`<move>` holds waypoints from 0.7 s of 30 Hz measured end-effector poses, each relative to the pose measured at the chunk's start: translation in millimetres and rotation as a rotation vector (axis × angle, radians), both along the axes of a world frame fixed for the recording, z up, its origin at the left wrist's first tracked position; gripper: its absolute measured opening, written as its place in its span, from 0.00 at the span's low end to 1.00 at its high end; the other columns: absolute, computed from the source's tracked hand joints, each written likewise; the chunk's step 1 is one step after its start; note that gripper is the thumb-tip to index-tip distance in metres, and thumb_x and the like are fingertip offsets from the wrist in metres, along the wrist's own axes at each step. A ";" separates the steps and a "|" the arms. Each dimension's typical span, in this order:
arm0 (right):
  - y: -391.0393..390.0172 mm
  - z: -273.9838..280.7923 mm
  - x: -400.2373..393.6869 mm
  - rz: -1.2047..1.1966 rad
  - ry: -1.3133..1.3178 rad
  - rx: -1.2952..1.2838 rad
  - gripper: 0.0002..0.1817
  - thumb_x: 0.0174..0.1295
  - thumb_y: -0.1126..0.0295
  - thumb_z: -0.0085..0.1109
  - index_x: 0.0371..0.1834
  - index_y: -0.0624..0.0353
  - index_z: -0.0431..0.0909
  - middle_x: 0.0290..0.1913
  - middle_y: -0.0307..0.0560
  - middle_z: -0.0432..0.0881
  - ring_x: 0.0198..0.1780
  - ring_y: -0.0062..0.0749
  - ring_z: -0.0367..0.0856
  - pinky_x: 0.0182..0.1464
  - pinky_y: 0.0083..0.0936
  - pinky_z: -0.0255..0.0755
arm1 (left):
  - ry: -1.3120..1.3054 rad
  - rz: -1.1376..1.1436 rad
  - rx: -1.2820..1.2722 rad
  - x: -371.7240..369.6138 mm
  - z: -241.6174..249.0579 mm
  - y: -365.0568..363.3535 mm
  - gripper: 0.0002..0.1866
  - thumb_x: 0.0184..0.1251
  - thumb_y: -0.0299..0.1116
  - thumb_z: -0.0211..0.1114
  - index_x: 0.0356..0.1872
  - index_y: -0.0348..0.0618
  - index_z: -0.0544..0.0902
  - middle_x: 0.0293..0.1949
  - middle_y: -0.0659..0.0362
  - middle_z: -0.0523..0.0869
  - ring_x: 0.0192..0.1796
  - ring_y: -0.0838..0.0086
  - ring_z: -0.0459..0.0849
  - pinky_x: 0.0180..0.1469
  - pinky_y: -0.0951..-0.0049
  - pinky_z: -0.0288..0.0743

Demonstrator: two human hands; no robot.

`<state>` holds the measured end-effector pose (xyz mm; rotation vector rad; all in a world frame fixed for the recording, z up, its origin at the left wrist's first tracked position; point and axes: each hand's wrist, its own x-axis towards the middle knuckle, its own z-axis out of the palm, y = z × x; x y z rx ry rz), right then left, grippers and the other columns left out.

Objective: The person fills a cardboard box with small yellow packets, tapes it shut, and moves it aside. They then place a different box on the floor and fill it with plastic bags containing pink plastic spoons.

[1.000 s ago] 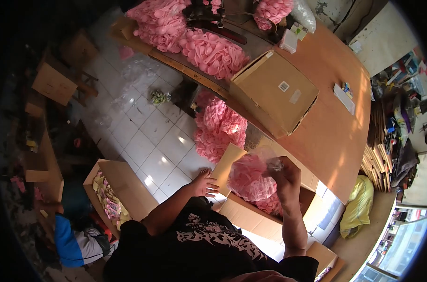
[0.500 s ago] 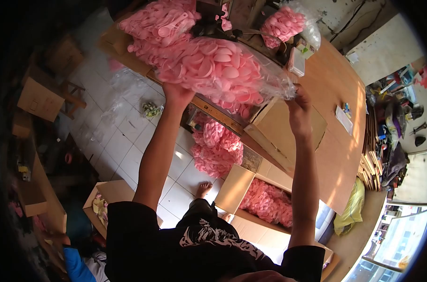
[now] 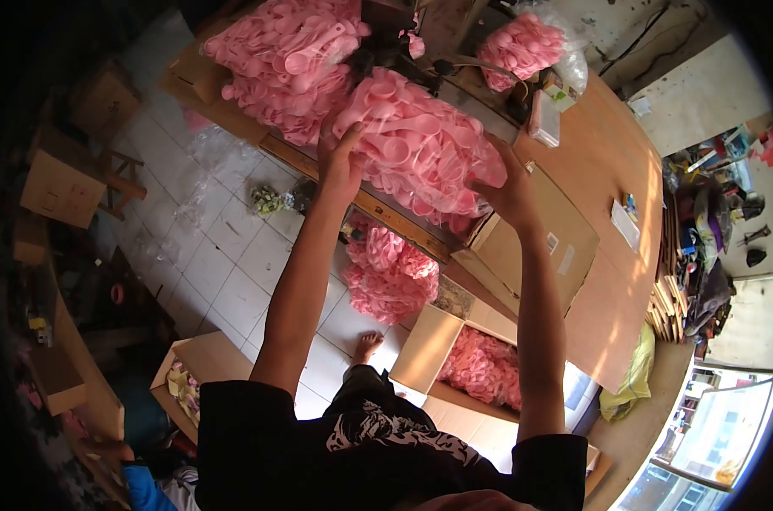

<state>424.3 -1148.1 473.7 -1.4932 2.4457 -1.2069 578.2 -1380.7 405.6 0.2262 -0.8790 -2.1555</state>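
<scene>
A clear plastic bag of pink plastic spoons [image 3: 412,140] lies at the edge of the work table, between my two hands. My left hand [image 3: 340,163] grips its left end, the thumb on top and the other fingers partly hidden behind the bag. At the right end, my right hand [image 3: 507,186] curls over the plastic, thumb toward the spoons. Against the bag's left side rests another heap of bagged pink spoons [image 3: 289,60]. A cardboard flap [image 3: 544,234] stands close to my right wrist.
Below the table edge hangs or stands a pink bundle [image 3: 391,272]. An open carton [image 3: 429,345] of pink pieces is near my legs. A smaller spoon bag [image 3: 521,47] sits at the back. A co-worker's blue sleeve [image 3: 138,485] shows at lower left.
My right hand has left the bag's gathered plastic end and now holds the bag's right side. My left hand has shifted up and right from underneath to the left end.
</scene>
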 end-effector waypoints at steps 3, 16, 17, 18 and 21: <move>-4.4 -18.0 -10.0 -0.033 0.035 -0.072 0.36 0.45 0.71 0.72 0.62 0.49 0.71 0.62 0.50 0.71 0.60 0.47 0.73 0.58 0.34 0.71 | -0.142 0.133 -0.112 -30.2 -28.0 -18.9 0.27 0.59 0.31 0.69 0.58 0.42 0.69 0.54 0.58 0.73 0.54 0.67 0.74 0.55 0.65 0.73; 2.8 11.8 27.8 -0.115 0.346 0.332 0.55 0.35 0.48 0.75 0.72 0.30 0.55 0.75 0.57 0.48 0.74 0.59 0.46 0.69 0.62 0.48 | -0.594 0.830 -1.064 -13.6 -6.7 29.1 0.34 0.60 0.46 0.66 0.63 0.38 0.66 0.64 0.40 0.61 0.66 0.44 0.59 0.66 0.46 0.54; -0.5 4.8 25.6 -0.110 0.338 0.303 0.56 0.32 0.46 0.76 0.71 0.30 0.57 0.75 0.56 0.49 0.73 0.60 0.48 0.68 0.62 0.50 | -0.643 0.801 -1.175 -19.7 -8.7 29.6 0.32 0.61 0.48 0.65 0.62 0.41 0.69 0.64 0.40 0.61 0.66 0.43 0.58 0.66 0.45 0.53; -1.4 -1.2 24.5 -0.108 0.340 0.302 0.56 0.32 0.46 0.76 0.71 0.30 0.57 0.75 0.56 0.49 0.73 0.60 0.48 0.68 0.62 0.50 | -0.689 0.776 -1.284 -27.0 -9.2 26.6 0.30 0.62 0.49 0.63 0.61 0.44 0.71 0.64 0.39 0.61 0.67 0.42 0.58 0.67 0.45 0.53; -5.7 -16.6 19.7 -0.140 0.253 0.252 0.55 0.33 0.46 0.76 0.71 0.29 0.57 0.75 0.56 0.48 0.73 0.62 0.51 0.67 0.62 0.51 | -0.625 0.750 -1.285 -44.4 -13.7 10.4 0.27 0.62 0.51 0.62 0.59 0.50 0.75 0.63 0.42 0.63 0.66 0.44 0.59 0.66 0.45 0.54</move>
